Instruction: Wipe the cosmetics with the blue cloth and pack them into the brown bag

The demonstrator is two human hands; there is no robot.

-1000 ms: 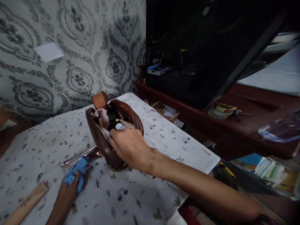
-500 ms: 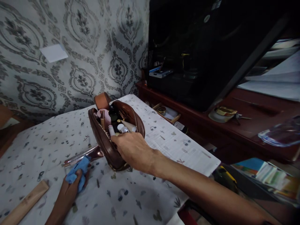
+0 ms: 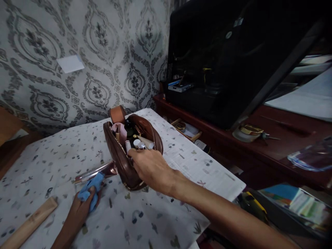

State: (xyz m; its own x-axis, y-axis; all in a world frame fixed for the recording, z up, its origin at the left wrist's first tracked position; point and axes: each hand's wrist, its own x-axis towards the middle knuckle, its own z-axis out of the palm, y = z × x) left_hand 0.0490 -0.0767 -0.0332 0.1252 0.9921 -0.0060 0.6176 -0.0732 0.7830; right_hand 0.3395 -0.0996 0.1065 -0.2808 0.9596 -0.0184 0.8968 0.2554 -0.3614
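At the lower left of the white patterned tablecloth (image 3: 145, 221) lies a flat wooden strip (image 3: 32, 221), running off toward the near edge. To its right, the left hand (image 3: 84, 202) is closed around a crumpled blue cloth (image 3: 92, 190), the thumb pressed over the folds and part of the fabric bulging out above the fingers. Just beyond that bundle a shiny rose-coloured tube (image 3: 89, 173) lies on the tablecloth, pointing toward the base of a brown leather bag (image 3: 114, 150); whether the left hand touches the tube cannot be told. The bag stands unzipped near the middle, with a tan strap (image 3: 117, 114) looped up at its far end. Inside it, from left to right, are a pink item (image 3: 121, 129), a slim white-capped tube (image 3: 128, 146), a round white lid (image 3: 136, 142) and a pale tapered tube (image 3: 145, 141). Over the bag's near side the right hand (image 3: 151, 169) bends down, thumb side at the opening, its other fingertips hidden; how wide they stand, or whether they grip anything, cannot be told.
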